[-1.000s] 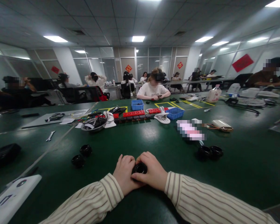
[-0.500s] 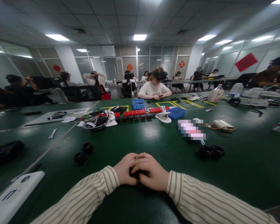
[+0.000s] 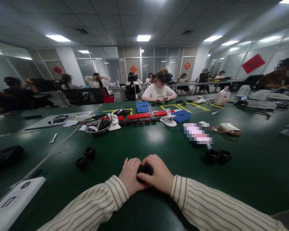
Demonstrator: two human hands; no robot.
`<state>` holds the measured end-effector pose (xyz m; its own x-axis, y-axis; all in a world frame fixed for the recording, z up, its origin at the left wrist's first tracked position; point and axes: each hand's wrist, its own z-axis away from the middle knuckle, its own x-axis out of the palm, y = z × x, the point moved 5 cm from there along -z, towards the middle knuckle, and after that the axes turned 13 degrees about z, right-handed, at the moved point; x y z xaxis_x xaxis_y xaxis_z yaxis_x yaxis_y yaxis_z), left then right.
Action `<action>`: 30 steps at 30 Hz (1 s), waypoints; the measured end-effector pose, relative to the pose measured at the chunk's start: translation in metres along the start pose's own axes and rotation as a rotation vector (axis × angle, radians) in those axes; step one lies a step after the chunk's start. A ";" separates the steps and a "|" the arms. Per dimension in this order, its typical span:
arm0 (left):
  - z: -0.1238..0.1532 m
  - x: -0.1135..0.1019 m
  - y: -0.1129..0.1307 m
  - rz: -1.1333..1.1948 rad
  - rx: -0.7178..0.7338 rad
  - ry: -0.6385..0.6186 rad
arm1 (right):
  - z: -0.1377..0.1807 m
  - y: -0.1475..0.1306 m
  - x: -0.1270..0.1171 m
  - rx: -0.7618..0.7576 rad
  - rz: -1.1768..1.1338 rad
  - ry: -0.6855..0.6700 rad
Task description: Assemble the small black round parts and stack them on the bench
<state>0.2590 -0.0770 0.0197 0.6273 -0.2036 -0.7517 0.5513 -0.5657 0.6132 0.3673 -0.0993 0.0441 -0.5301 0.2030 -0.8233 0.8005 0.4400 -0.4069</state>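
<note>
The left hand (image 3: 129,175) and right hand (image 3: 161,175) were closed together around a small black round part (image 3: 144,169), held just above the green table (image 3: 159,144). The part appeared rigid, light and smooth. Gripping it by the rim was judged most secure.

Green table (image 3: 144,141): at front centre, left hand (image 3: 129,175) and right hand (image 3: 160,175) rest on the surface, clasped around a black round part (image 3: 144,169). Left side: two black rings (image 3: 86,158), wrench (image 3: 54,138), white device (image 3: 14,200). Right side: paired black rings (image 3: 218,156). Further back: metal bowl of cables (image 3: 97,125), row of red and black blocks (image 3: 139,117), white clamp (image 3: 168,119), near blue bin (image 3: 180,116), far blue bin (image 3: 142,106), yellow tape lines (image 3: 195,106)
</note>
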 end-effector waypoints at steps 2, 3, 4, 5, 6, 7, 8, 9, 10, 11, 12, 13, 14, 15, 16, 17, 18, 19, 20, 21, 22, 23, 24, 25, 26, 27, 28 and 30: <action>0.000 -0.001 0.001 -0.006 0.027 -0.010 | 0.000 -0.002 -0.001 -0.025 -0.008 0.005; -0.001 -0.003 0.001 0.005 0.042 -0.015 | 0.000 -0.003 -0.002 -0.047 -0.016 0.003; -0.002 -0.004 0.000 0.023 0.060 -0.026 | -0.001 -0.005 -0.003 -0.075 -0.027 -0.002; -0.004 -0.005 0.000 0.047 0.083 -0.044 | -0.001 -0.007 -0.004 -0.103 -0.039 -0.009; -0.006 -0.005 -0.001 0.073 0.110 -0.070 | -0.001 -0.008 -0.004 -0.132 -0.053 -0.017; -0.008 -0.004 -0.001 0.099 0.140 -0.104 | -0.001 -0.009 -0.004 -0.162 -0.069 -0.023; -0.010 -0.004 -0.002 0.123 0.170 -0.144 | -0.001 -0.010 -0.004 -0.192 -0.085 -0.028; -0.011 -0.003 -0.003 0.144 0.196 -0.182 | -0.001 -0.011 -0.004 -0.221 -0.102 -0.031; -0.013 -0.001 -0.004 0.163 0.218 -0.216 | 0.000 -0.013 -0.004 -0.251 -0.118 -0.036; -0.014 0.000 -0.006 0.177 0.233 -0.244 | 0.000 -0.014 -0.004 -0.283 -0.133 -0.043; -0.015 0.001 -0.007 0.187 0.241 -0.266 | 0.001 -0.016 -0.003 -0.311 -0.145 -0.050; -0.015 0.002 -0.008 0.192 0.245 -0.282 | 0.002 -0.017 -0.003 -0.334 -0.154 -0.056; -0.015 0.003 -0.009 0.196 0.248 -0.292 | 0.003 -0.019 -0.003 -0.351 -0.163 -0.058; -0.014 0.004 -0.010 0.196 0.248 -0.296 | 0.004 -0.020 -0.004 -0.362 -0.172 -0.058; -0.013 0.004 -0.011 0.192 0.242 -0.295 | 0.004 -0.021 -0.005 -0.366 -0.180 -0.053; -0.012 0.004 -0.011 0.180 0.227 -0.284 | 0.004 -0.021 -0.007 -0.360 -0.186 -0.041; -0.011 0.004 -0.012 0.159 0.201 -0.265 | 0.004 -0.021 -0.008 -0.342 -0.185 -0.024; -0.010 0.004 -0.013 0.129 0.169 -0.241 | 0.004 -0.020 -0.010 -0.313 -0.174 -0.004; -0.008 0.003 -0.013 0.094 0.134 -0.211 | 0.003 -0.018 -0.011 -0.273 -0.156 0.018; -0.007 0.002 -0.013 0.057 0.101 -0.179 | 0.003 -0.015 -0.012 -0.226 -0.133 0.038; -0.005 0.000 -0.011 0.018 0.074 -0.144 | 0.002 -0.012 -0.012 -0.177 -0.109 0.052; -0.003 -0.001 -0.009 -0.022 0.058 -0.107 | 0.002 -0.009 -0.011 -0.133 -0.086 0.058; -0.001 -0.003 -0.007 -0.060 0.053 -0.073 | 0.001 -0.007 -0.010 -0.098 -0.066 0.056; 0.000 -0.004 -0.003 -0.093 0.054 -0.045 | 0.001 -0.005 -0.008 -0.071 -0.049 0.048; 0.001 -0.005 0.000 -0.120 0.060 -0.026 | 0.001 -0.003 -0.006 -0.050 -0.034 0.036; 0.002 -0.006 0.003 -0.140 0.070 -0.016 | 0.001 -0.002 -0.004 -0.035 -0.019 0.020; 0.003 -0.006 0.006 -0.152 0.079 -0.014 | 0.001 -0.001 -0.002 -0.024 -0.006 0.004; 0.003 -0.006 0.010 -0.168 0.086 -0.016 | 0.000 0.000 0.000 -0.010 0.009 -0.021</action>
<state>0.2587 -0.0841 0.0297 0.5210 -0.1132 -0.8460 0.5979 -0.6590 0.4564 0.3671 -0.0999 0.0440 -0.5173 0.1886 -0.8348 0.8019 0.4474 -0.3958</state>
